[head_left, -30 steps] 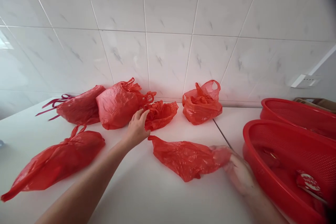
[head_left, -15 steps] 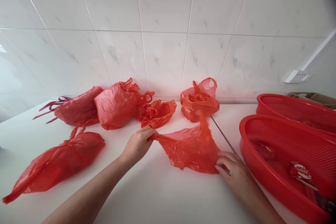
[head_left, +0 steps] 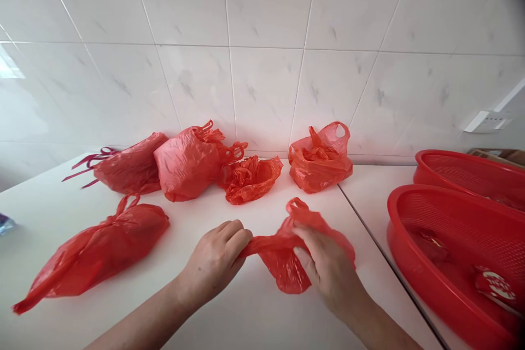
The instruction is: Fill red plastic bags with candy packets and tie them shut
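Note:
A thin red plastic bag (head_left: 287, 279) is stretched between my hands just over the white table. My left hand (head_left: 219, 254) is closed in a fist round one gathered end of it. At the bag's middle, my right hand (head_left: 326, 265) has its fingers and thumb curled about the gathered film, and its palm hides part of the bag. One loop of the bag sticks up behind my right fingers. Farther back lies a crumpled red bag (head_left: 252, 180), and to its right stands an open red bag (head_left: 320, 169) with bunched plastic inside.
Filled, tied red bags, one long (head_left: 102, 249), one round (head_left: 186, 164) and one with purple ties (head_left: 131, 167), lie at left. Two red plastic baskets stand at right, the nearer basket (head_left: 394, 224) holding wrapped packets (head_left: 496, 284). A tiled wall (head_left: 266, 98) bounds the back.
The bag was spread flatter and wider; it is now bunched into a strip near my left hand. My right hand has moved left and onto the bag's middle. The view has shifted slightly left.

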`<state>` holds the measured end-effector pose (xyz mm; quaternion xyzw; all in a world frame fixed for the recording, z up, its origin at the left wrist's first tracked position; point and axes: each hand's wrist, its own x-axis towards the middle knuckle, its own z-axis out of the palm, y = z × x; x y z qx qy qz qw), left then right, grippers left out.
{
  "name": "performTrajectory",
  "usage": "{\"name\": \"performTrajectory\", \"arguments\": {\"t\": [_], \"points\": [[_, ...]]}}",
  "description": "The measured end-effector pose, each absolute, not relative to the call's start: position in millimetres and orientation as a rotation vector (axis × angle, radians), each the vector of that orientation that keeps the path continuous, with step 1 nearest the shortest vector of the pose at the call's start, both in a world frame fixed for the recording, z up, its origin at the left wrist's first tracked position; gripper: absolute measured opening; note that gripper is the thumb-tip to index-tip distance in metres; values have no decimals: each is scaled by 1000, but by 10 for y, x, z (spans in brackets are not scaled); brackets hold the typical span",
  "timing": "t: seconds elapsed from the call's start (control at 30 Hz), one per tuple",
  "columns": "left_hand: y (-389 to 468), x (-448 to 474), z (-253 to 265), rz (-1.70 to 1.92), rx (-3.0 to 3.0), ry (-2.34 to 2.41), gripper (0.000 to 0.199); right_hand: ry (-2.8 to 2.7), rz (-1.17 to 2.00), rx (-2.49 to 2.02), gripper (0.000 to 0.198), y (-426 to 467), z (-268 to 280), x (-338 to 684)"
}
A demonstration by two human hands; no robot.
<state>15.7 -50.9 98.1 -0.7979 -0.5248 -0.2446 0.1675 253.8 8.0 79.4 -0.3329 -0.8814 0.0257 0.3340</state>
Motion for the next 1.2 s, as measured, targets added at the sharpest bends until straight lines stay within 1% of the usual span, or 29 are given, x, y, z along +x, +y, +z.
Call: {"name": "performTrajectory", "arguments": {"t": [0.03, 0.17, 0.23, 0.3, 0.37, 0.4, 0.43, 0.47, 0.5, 0.6, 0.67, 0.7, 0.73, 0.77, 0.8, 0.83, 0.87, 0.9, 0.93, 0.97, 1.0, 1.03, 1.07, 1.2], "points": [[-520, 139, 970, -678, -2264, -1498, 19, -2340, 58, -924, 23, 155, 766, 2556], [-564, 38, 960, -614, -2205, -1559, 20, -2401, -92, -1182, 40, 331, 701, 2707], [-583, 10, 977, -545, -2232, -1586, 21, -2374, -197, -1293, 41, 359, 678, 2771], [-597, 2, 1013, -490, -2285, -1590, 18, -2350, -281, -1365, 31, 381, 659, 2805], [-601, -13, 1074, -494, -2347, -1572, 10, -2332, -334, -1406, 14, 409, 654, 2816], [-599, -29, 1116, -515, -2379, -1572, 19, -2327, -350, -1413, 17, 426, 659, 2815], [-596, -49, 1168, -537, -2412, -1588, 28, -2322, -361, -1413, 25, 441, 669, 2812], [-594, -69, 1228, -562, -2426, -1628, 32, -2320, -369, -1405, 30, 454, 683, 2805], [-596, -81, 1297, -604, -2400, -1674, 31, -2317, -374, -1390, 32, 464, 700, 2794], [-646, 21, 1524, -845, -2116, -1681, 13, -2332, -333, -1343, 41, 457, 758, 2725], [-700, 244, 1642, -1040, -2034, -1526, 14, -2389, -267, -1339, 48, 421, 794, 2645], [-714, 390, 1674, -1106, -2133, -1455, 16, -2422, -245, -1348, 48, 396, 809, 2599], [-708, 542, 1682, -1126, -2355, -1367, 20, -2459, -236, -1357, 43, 368, 820, 2555], [-675, 685, 1666, -1035, -2631, -1308, 21, -2493, -236, -1364, 33, 342, 828, 2518], [-612, 802, 1629, -839, -2838, -1332, 16, -2511, -244, -1357, 24, 317, 830, 2494], [-525, 881, 1574, -586, -2924, -1457, 11, -2512, -252, -1334, 21, 296, 826, 2485], [-419, 914, 1510, -329, -2874, -1655, 10, -2517, -247, -1298, 25, 281, 818, 2497], [-305, 900, 1444, -103, -2733, -1839, 19, -2527, -229, -1262, 36, 269, 806, 2529], [-195, 843, 1384, 7, -2627, -1952, 28, -2538, -207, -1243, 46, 260, 792, 2579], [-100, 752, 1335, 51, -2544, -2021, 37, -2560, -182, -1246, 48, 252, 779, 2646], [-27, 638, 1301, 67, -2489, -2065, 44, -2600, -144, -1265, 38, 243, 771, 2724], [21, 517, 1280, 64, -2458, -2089, 49, -2646, -86, -1290, 21, 233, 769, 2807], [43, 400, 1271, 57, -2444, -2100, 53, -2674, -10, -1312, 8, 222, 777, 2889], [-27, 143, 1283, 48, -2542, -2052, 57, -2557, 426, -1386, 35, 207, 927, 3111]]}}
